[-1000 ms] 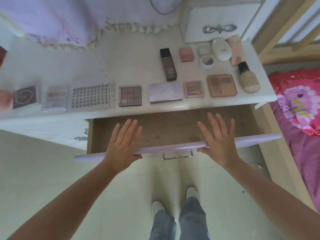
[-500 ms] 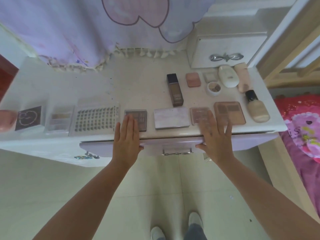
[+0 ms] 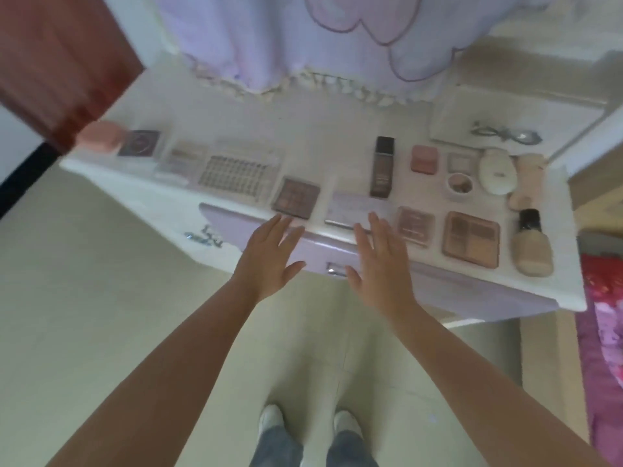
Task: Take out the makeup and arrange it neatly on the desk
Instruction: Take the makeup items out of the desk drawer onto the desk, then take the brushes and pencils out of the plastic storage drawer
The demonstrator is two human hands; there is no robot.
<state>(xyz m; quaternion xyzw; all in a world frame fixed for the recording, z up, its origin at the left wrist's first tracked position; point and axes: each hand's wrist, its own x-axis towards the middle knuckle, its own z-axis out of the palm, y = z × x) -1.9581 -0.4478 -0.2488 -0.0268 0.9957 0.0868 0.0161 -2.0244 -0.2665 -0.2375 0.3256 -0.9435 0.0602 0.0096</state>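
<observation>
Makeup lies in rows on the white desk [image 3: 313,146]: a pink jar [image 3: 99,136], a dark square compact [image 3: 140,143], a clear lash tray [image 3: 236,171], a brown eyeshadow palette [image 3: 296,197], a lilac case [image 3: 354,210], a dark foundation bottle [image 3: 381,166], a large tan palette [image 3: 470,239] and a beige foundation bottle [image 3: 532,247]. The lilac drawer front [image 3: 438,278] sits flush under the desk edge. My left hand [image 3: 269,257] and my right hand [image 3: 381,261] are both flat with fingers spread, in front of the drawer, holding nothing.
A white box with a silver bow handle [image 3: 505,123] stands at the desk's back right. A lilac curtain [image 3: 320,38] hangs behind the desk. Pink bedding [image 3: 603,332] lies to the right, a dark red panel [image 3: 60,62] to the left. My feet stand on pale floor tiles.
The open drawer has been pushed fully shut by both flat hands. The hands now sit closer together near the handle, and the view has tilted and shifted.
</observation>
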